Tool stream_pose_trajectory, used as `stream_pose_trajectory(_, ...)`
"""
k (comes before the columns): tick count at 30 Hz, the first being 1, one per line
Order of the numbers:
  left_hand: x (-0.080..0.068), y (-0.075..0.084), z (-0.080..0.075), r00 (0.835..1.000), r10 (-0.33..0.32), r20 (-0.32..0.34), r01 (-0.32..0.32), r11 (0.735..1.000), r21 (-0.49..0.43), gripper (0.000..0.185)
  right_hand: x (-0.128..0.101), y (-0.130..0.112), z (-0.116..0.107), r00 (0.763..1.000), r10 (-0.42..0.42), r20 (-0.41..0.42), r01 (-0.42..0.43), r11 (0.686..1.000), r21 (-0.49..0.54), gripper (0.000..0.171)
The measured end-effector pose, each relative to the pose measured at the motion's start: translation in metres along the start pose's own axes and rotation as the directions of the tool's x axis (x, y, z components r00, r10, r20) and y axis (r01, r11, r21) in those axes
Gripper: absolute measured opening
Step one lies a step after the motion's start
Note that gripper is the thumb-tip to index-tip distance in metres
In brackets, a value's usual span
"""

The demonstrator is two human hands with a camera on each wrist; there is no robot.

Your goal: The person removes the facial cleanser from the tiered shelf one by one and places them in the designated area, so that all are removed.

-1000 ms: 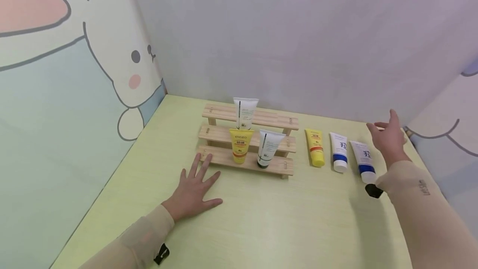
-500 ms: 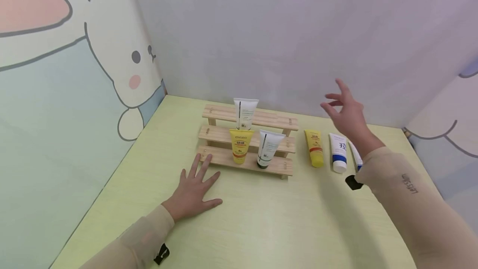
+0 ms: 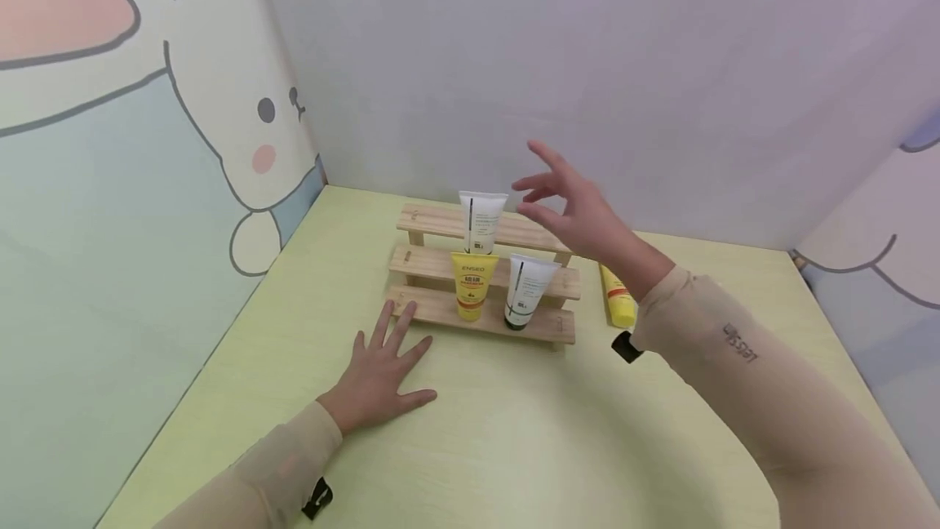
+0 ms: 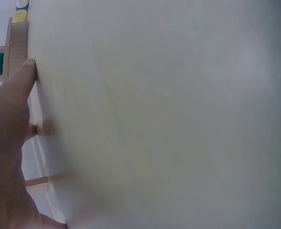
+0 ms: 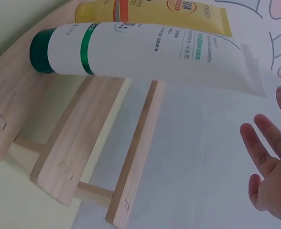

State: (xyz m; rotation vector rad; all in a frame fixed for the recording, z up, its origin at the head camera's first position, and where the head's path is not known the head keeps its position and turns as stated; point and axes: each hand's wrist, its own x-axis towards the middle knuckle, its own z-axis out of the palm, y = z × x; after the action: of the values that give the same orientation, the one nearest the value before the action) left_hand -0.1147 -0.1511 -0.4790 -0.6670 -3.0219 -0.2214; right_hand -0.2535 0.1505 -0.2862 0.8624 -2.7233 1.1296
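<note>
A three-step wooden rack (image 3: 433,313) stands on the table. On its lowest step are a yellow tube (image 3: 473,286) and a white tube with a dark green cap (image 3: 529,292), both upright on their caps. Another white tube (image 3: 481,223) stands higher up, its lower end hidden behind the yellow one. My left hand (image 3: 378,382) lies flat with spread fingers, its fingertips at the rack's front left corner. Over the rack's right end hovers my right hand (image 3: 573,206), fingers loosely bent and holding nothing. The right wrist view shows the white tube (image 5: 145,52) near that hand (image 5: 274,167).
Right of the rack, a second yellow tube (image 3: 619,300) lies on the table (image 3: 470,455), partly covered by the right forearm. A pale wall (image 3: 411,88) rises behind the rack. A rabbit-patterned panel (image 3: 147,284) borders the left side.
My right hand has swept left from above the lying tubes to the rack, holding nothing. Its sleeve now hides the two white-and-blue tubes. My left hand has stayed in place.
</note>
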Motion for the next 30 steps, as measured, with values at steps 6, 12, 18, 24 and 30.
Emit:
stream_pose_trajectory(6, 0.0, 0.001, 0.001, 1.0, 0.002, 0.006, -0.002, 1.0, -0.009, 0.078, 0.015, -0.006, 0.017, 0.994, 0.023, 0.102, -0.026, 0.999, 0.026, 0.081)
stream_pose_trajectory(12, 0.001, 0.0, 0.0, 1.0, 0.007, -0.001, -0.007, 1.0, -0.005, 0.078, 0.021, -0.01, 0.024, 0.989, 0.071, 0.13, -0.075, 0.997, 0.024, 0.08)
stream_pose_trajectory(18, 0.0, -0.001, 0.0, 1.0, -0.003, 0.0, 0.003, 1.0, -0.011, 0.078, 0.022, -0.009, 0.029, 0.991, 0.084, 0.1, -0.087, 0.996, 0.024, 0.077)
stream_pose_trajectory(24, -0.001, 0.0, 0.0, 1.0, 0.003, -0.004, -0.003, 1.0, -0.014, 0.078, 0.016, -0.005, 0.009, 0.985, 0.165, 0.06, -0.168, 0.985, 0.051, 0.079)
stream_pose_trajectory(30, 0.0, -0.002, 0.001, 1.0, -0.001, 0.005, 0.001, 1.0, 0.011, 0.079, 0.0, -0.005, -0.051, 0.965, 0.258, -0.04, -0.253, 0.962, 0.105, 0.079)
